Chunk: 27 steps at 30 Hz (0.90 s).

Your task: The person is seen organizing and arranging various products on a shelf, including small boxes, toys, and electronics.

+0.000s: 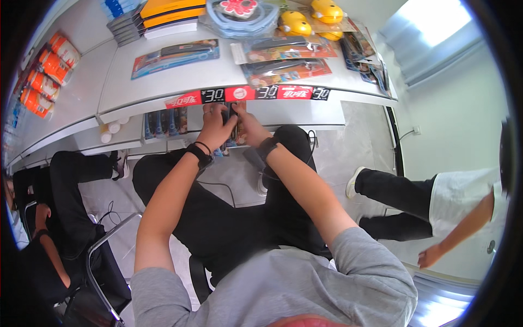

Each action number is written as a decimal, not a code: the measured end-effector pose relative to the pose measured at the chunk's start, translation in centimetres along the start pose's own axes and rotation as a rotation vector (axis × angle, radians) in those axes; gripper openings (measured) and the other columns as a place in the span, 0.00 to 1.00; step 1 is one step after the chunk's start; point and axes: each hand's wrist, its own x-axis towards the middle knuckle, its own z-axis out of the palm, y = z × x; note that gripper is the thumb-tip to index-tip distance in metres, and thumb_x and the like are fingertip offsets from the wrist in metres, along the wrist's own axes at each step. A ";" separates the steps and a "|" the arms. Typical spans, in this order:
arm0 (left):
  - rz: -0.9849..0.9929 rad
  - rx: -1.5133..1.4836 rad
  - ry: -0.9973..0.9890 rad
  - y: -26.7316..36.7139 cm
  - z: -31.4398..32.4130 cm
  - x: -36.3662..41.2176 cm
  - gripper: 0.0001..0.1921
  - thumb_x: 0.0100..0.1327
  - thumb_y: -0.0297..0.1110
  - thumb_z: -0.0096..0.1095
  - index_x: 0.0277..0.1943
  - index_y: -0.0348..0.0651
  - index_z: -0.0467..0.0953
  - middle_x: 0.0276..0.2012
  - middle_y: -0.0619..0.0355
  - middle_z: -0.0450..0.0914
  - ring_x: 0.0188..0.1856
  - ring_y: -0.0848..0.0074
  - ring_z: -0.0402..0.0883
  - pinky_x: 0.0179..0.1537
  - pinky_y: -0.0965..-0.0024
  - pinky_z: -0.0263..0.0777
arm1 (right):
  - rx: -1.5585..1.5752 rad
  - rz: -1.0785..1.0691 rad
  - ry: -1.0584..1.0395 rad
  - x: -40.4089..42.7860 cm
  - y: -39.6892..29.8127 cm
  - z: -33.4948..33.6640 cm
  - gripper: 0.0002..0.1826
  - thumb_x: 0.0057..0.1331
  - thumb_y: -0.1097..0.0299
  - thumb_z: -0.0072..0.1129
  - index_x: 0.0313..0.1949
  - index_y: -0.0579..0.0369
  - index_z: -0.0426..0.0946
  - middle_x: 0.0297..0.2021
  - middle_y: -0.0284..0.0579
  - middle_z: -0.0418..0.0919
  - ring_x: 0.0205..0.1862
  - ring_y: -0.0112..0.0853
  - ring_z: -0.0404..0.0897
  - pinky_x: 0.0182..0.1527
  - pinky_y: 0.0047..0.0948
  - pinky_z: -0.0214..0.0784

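My left hand point(217, 126) and my right hand point(251, 127) are close together just under the front edge of the upper shelf point(135, 98). Between them is a carded blister pack point(238, 138) with a black-handled item, upright or nearly so; both hands grip it. Its upper end is partly hidden by my fingers and the shelf edge. Left of my left hand, several similar carded packs point(165, 123) stand in a row on the lower shelf point(294, 112). Along the upper shelf's edge runs a red and black price strip point(240, 93) bearing writing.
More carded packs point(175, 57) point(286, 71) lie on the upper shelf, behind them yellow toys point(296, 24) and a light blue plastic item point(241, 24). Orange-labelled bottles point(55, 67) stand at left. One person point(461, 204) is at right, another point(69, 204) sits at left.
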 end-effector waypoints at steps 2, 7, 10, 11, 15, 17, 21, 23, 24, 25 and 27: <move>0.040 0.068 0.129 -1.9 1.4 0.6 0.19 0.56 0.32 0.59 0.49 0.34 0.66 0.54 0.36 0.63 0.59 0.47 0.57 0.61 0.55 0.51 | 0.055 -0.062 -0.003 -1.5 -0.2 0.1 0.22 0.63 0.49 0.52 0.45 0.55 0.72 0.30 0.40 0.78 0.27 0.31 0.79 0.25 0.29 0.71; -0.270 -0.300 0.108 -1.5 2.2 0.7 0.26 0.57 0.20 0.49 0.60 0.37 0.57 0.58 0.42 0.63 0.62 0.57 0.62 0.60 0.63 0.58 | 0.295 -0.093 0.003 -1.8 0.5 -2.0 0.24 0.64 0.44 0.47 0.45 0.52 0.71 0.30 0.38 0.79 0.21 0.29 0.78 0.23 0.27 0.72; -0.286 -0.487 0.037 0.6 3.0 -1.0 0.29 0.55 0.15 0.45 0.62 0.38 0.55 0.61 0.46 0.61 0.60 0.61 0.65 0.58 0.66 0.62 | 0.324 -0.080 -0.011 -3.3 1.4 -3.2 0.24 0.66 0.45 0.48 0.48 0.52 0.69 0.33 0.37 0.78 0.26 0.28 0.79 0.26 0.29 0.73; -0.298 -0.583 0.000 1.6 3.4 -1.5 0.31 0.54 0.13 0.43 0.63 0.38 0.54 0.62 0.48 0.60 0.60 0.63 0.66 0.57 0.68 0.64 | 0.265 -0.072 0.011 -3.5 1.9 -3.8 0.24 0.66 0.46 0.48 0.49 0.52 0.68 0.34 0.37 0.77 0.29 0.27 0.79 0.27 0.29 0.74; -0.361 -0.831 -0.179 4.6 3.4 -2.3 0.32 0.52 0.11 0.42 0.63 0.38 0.54 0.65 0.50 0.55 0.58 0.65 0.68 0.59 0.68 0.62 | 0.210 -0.216 0.016 -6.6 1.5 -4.2 0.22 0.66 0.55 0.54 0.52 0.57 0.67 0.40 0.40 0.76 0.39 0.26 0.78 0.35 0.29 0.74; -0.244 -0.836 -0.129 2.2 3.7 -1.8 0.25 0.58 0.17 0.44 0.61 0.38 0.59 0.61 0.52 0.64 0.56 0.66 0.70 0.59 0.69 0.60 | 0.243 -0.224 -0.034 -8.5 -0.2 -4.6 0.22 0.64 0.60 0.58 0.52 0.60 0.67 0.39 0.39 0.76 0.37 0.24 0.76 0.37 0.26 0.72; -0.204 -0.596 -0.097 2.5 1.9 -0.3 0.12 0.64 0.26 0.49 0.50 0.37 0.69 0.41 0.56 0.80 0.47 0.74 0.75 0.52 0.74 0.65 | -0.564 -0.045 -0.044 -15.8 -7.0 -3.8 0.30 0.60 0.59 0.59 0.57 0.64 0.63 0.43 0.40 0.74 0.42 0.20 0.71 0.44 0.20 0.65; -0.217 -0.438 -0.140 1.6 0.8 0.5 0.10 0.64 0.28 0.50 0.47 0.38 0.71 0.41 0.57 0.80 0.43 0.75 0.77 0.47 0.73 0.68 | -0.917 -0.182 -0.172 -18.2 -9.1 -4.0 0.33 0.58 0.57 0.61 0.57 0.64 0.63 0.45 0.44 0.73 0.46 0.27 0.72 0.49 0.25 0.65; -0.116 -0.353 -0.104 0.6 0.7 0.6 0.09 0.66 0.32 0.51 0.45 0.39 0.72 0.42 0.59 0.79 0.40 0.74 0.77 0.44 0.69 0.69 | -1.028 -0.170 -0.243 -19.6 -10.4 -4.0 0.34 0.56 0.57 0.63 0.56 0.64 0.64 0.45 0.45 0.73 0.46 0.28 0.71 0.50 0.27 0.64; -0.116 -0.359 -0.102 0.5 0.7 0.6 0.09 0.66 0.32 0.51 0.45 0.39 0.72 0.42 0.59 0.79 0.40 0.74 0.77 0.44 0.69 0.69 | -1.137 -0.157 -0.312 -21.1 -11.9 -4.3 0.34 0.54 0.56 0.66 0.55 0.64 0.65 0.45 0.46 0.73 0.47 0.28 0.71 0.51 0.28 0.64; -0.008 -0.124 -0.025 0.6 0.4 0.7 0.08 0.63 0.30 0.52 0.42 0.39 0.73 0.40 0.53 0.79 0.38 0.69 0.79 0.41 0.68 0.71 | -1.297 -0.251 -0.414 -24.5 -15.3 -4.3 0.38 0.52 0.54 0.68 0.57 0.63 0.64 0.47 0.48 0.72 0.50 0.30 0.70 0.52 0.29 0.63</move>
